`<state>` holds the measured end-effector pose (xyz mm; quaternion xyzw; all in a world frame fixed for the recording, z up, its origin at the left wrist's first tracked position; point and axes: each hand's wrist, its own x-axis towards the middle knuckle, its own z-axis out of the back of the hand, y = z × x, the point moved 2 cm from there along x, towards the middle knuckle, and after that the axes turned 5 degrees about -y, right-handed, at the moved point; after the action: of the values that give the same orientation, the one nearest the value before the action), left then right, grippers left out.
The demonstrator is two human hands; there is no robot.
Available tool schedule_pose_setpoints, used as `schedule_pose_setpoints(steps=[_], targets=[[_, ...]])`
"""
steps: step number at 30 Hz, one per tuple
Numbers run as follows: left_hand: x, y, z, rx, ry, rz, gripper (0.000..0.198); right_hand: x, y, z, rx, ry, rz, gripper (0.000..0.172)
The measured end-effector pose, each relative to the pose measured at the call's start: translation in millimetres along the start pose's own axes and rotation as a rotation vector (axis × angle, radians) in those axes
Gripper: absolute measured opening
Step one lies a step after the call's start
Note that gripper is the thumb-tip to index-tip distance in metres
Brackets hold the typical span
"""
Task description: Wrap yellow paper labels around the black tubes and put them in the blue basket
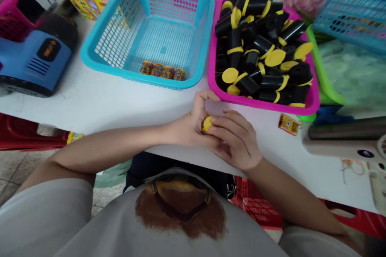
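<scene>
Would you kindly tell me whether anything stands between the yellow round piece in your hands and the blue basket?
Only your left hand does: it curls around the yellow round piece on the side towards the blue basket. Beyond the hand, no other object shows before the basket's rim.

Bright, diffuse light is spread evenly, only soft shadows are cast on the white table, frame edges are bowed by wide-angle distortion, and the blue basket at upper right is slightly blurred.

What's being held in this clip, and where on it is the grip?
A small yellow round piece, held at its edge between the left hand and the right hand. Most of it is hidden by the fingers.
</scene>
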<state>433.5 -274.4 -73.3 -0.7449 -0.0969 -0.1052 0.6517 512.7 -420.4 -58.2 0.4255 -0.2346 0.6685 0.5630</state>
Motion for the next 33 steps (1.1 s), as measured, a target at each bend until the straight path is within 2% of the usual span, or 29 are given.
schedule_pose_setpoints(steps=[2,5,7,11,12,14,16,18,20,23,26,31,33], targets=[[1.9,-1.0,1.1,-0.165,0.142,0.016,0.053,-2.3,-1.5,0.7,0.046,0.018,0.004,0.038],[5.5,-7.2,5.1,-0.128,0.173,0.056,0.055,-6.0,-5.4,-2.0,0.065,0.042,-0.002,0.038],[7.0,-17.4,8.5,0.038,0.121,0.050,0.057,-5.9,-8.6,-3.5,0.054,0.013,-0.008,0.041],[0.0,-51.8,22.0,0.415,-0.103,0.031,0.031,6.7,-17.0,4.9,-0.115,-0.091,0.006,0.064],[-4.1,-62.6,29.0,0.472,-0.168,0.032,0.028,12.2,-20.5,9.6,-0.184,-0.097,0.010,0.063],[-13.0,-86.4,50.0,0.580,-0.300,0.017,0.032,24.2,-31.8,20.0,-0.327,-0.080,-0.059,0.050],[-19.9,-111.1,80.5,0.770,-0.444,0.018,0.035,35.2,-48.7,27.4,-0.438,-0.011,-0.241,0.041],[-22.3,-132.5,116.3,1.051,-0.581,0.080,0.034,43.1,-66.7,27.6,-0.483,0.108,-0.469,0.044],[-19.0,-145.1,150.5,1.301,-0.645,0.235,0.028,48.3,-79.1,21.6,-0.507,0.218,-0.611,0.048],[-5.6,-143.5,186.1,1.545,-0.559,0.565,0.019,53.0,-84.0,11.0,-0.547,0.276,-0.625,0.044],[11.8,-127.8,196.4,1.625,-0.437,0.771,0.018,52.1,-80.7,9.2,-0.523,0.237,-0.576,0.031],[27.9,-100.8,196.1,1.590,-0.263,0.983,0.027,39.8,-71.6,24.2,-0.353,-0.005,-0.485,0.022],[28.0,-94.4,202.5,1.567,-0.223,1.001,0.028,32.9,-66.6,29.7,-0.306,-0.127,-0.441,0.022]])
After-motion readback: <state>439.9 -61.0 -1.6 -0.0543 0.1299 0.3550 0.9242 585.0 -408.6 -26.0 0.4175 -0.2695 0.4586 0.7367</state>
